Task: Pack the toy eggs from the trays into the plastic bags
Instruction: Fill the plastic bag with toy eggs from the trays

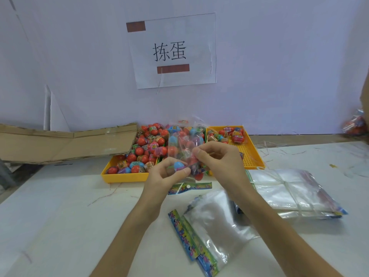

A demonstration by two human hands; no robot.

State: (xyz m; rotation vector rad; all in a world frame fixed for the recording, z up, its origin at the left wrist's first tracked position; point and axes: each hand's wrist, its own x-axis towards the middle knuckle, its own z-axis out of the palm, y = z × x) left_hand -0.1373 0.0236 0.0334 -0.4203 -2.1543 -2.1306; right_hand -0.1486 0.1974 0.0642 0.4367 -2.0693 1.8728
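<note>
Toy eggs sit in a clear plastic bag (184, 150) held up over the worktop (60, 216), just in front of the left yellow tray (123, 176), my landmark here. Bag's long axis runs roughly vertical; which end is the mouth I cannot tell through the blur.

Nearest the camera, right and well in front of that tray: loose empty bags (211, 226) lying flat, their colourful printed header strips pointing toward the viewer; print unreadable. A tied stack of bags (289, 190) lies right of the tray, nearer the camera. One more printed strip (189, 186) lies flat just in front of the tray, under the hands.

Left hand (159, 176): grip curled, pinching a blue egg (178, 165) against the bag's lower part. Right hand (221, 158): thumb and fingertips pinching the bag's film at mid-height.

Left yellow tray is heaped with red, blue and pink eggs (147, 148), pointing every which way; wrap labels too small to read. Right of it, a second yellow tray (247, 154) holds a few eggs at its far end.

Left of the landmark tray: flattened cardboard (65, 142). Behind it on the wall: a paper sign (171, 50) reading "拣蛋", with two brown bars.
</note>
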